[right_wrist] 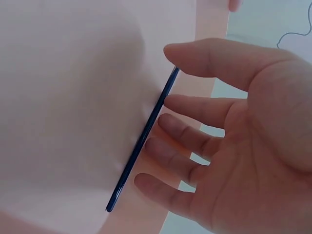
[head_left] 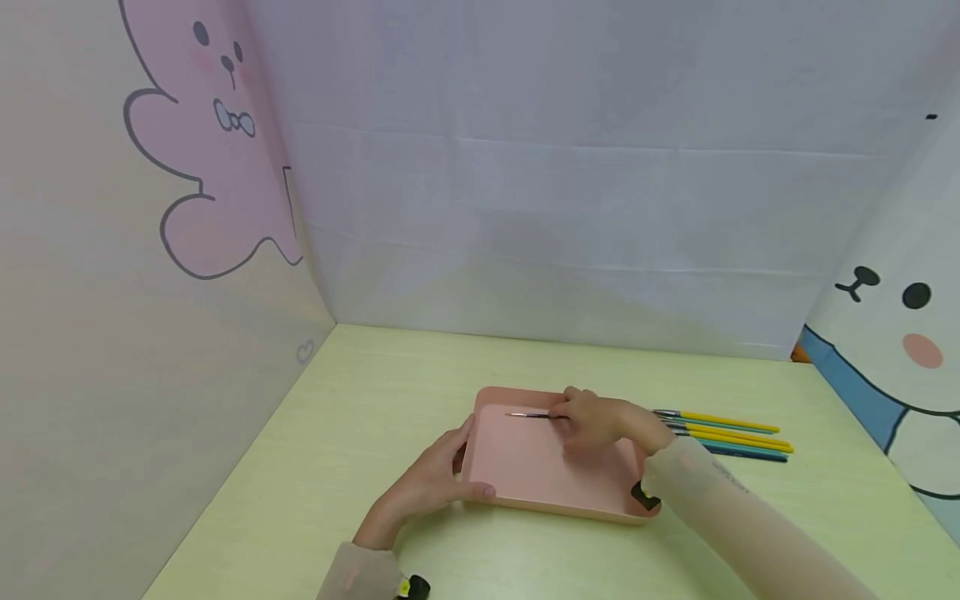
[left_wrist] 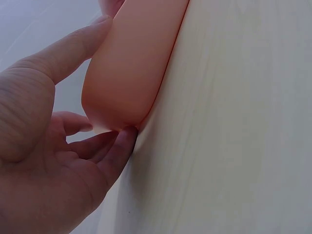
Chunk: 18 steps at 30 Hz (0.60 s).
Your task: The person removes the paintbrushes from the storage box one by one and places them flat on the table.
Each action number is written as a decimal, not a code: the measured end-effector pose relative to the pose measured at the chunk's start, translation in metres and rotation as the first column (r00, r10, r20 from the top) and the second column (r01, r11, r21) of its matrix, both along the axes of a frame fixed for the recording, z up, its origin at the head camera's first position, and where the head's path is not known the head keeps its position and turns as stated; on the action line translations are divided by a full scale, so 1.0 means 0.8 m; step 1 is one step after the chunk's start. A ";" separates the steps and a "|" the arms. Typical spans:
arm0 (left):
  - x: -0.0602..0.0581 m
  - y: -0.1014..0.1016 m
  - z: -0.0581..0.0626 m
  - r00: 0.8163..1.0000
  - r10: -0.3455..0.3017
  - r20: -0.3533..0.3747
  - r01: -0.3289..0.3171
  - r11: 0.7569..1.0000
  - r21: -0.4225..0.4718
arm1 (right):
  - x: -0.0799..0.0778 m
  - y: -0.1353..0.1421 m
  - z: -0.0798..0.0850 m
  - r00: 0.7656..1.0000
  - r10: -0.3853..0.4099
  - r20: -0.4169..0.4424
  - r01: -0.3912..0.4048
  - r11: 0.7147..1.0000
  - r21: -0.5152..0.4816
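Observation:
A shallow pink tray (head_left: 525, 467) sits on the table. My left hand (head_left: 431, 475) grips its near left corner, thumb along the front wall and fingers at the left side; the left wrist view shows the tray's outer wall (left_wrist: 129, 63) between thumb and fingers. Inside the tray, by the far wall, lies a thin paintbrush (head_left: 525, 415), tip to the left. Its dark blue handle (right_wrist: 141, 141) shows in the right wrist view. My right hand (head_left: 600, 421) is over it, thumb and index fingertips touching the handle, the other fingers spread loosely beside it.
Right of the tray, several paintbrushes (head_left: 735, 435) with yellow, teal and dark blue handles lie side by side on the pale table (head_left: 375, 392); my right forearm partly covers them. White curtains (head_left: 525, 208) with cartoon animals enclose the table at the back and sides.

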State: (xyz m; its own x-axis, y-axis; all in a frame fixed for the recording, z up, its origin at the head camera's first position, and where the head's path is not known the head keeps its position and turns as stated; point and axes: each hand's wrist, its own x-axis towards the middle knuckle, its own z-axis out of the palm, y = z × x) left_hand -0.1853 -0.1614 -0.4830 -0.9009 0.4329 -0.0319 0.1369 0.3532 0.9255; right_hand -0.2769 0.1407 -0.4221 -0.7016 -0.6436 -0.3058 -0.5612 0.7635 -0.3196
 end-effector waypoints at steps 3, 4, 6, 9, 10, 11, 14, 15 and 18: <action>0.000 -0.001 0.000 1.000 0.002 0.003 -0.002 1.000 -0.005 | 0.001 -0.001 0.000 1.000 -0.011 -0.009 0.011 1.000 -0.002; 0.000 -0.001 -0.001 1.000 0.003 0.004 -0.003 1.000 -0.008 | 0.002 -0.001 0.000 1.000 -0.014 -0.012 0.014 1.000 -0.001; 0.000 -0.001 -0.001 1.000 0.005 0.001 -0.005 1.000 -0.010 | 0.002 -0.001 -0.001 1.000 -0.021 -0.004 0.021 1.000 -0.007; 0.000 -0.001 -0.001 1.000 0.003 0.001 -0.003 1.000 -0.005 | 0.001 0.002 -0.003 1.000 -0.007 0.002 0.007 1.000 -0.028; 0.000 0.000 -0.001 1.000 0.002 0.002 -0.002 1.000 -0.004 | 0.001 0.003 -0.003 1.000 0.008 0.001 -0.008 0.999 -0.038; 0.000 0.000 -0.001 1.000 0.002 0.004 -0.002 1.000 -0.003 | 0.000 0.004 -0.004 1.000 0.020 0.002 -0.020 0.999 -0.049; 0.000 0.000 -0.001 1.000 0.007 0.008 -0.007 1.000 -0.005 | -0.002 0.007 -0.005 0.999 0.049 0.009 -0.048 0.996 -0.075; 0.000 0.000 -0.001 1.000 0.009 0.008 -0.009 1.000 -0.008 | -0.002 0.007 -0.005 0.999 0.053 0.015 -0.051 0.995 -0.081; 0.000 0.000 -0.001 1.000 0.012 0.006 -0.011 1.000 -0.011 | -0.004 0.008 -0.007 0.998 0.060 0.034 -0.056 0.994 -0.090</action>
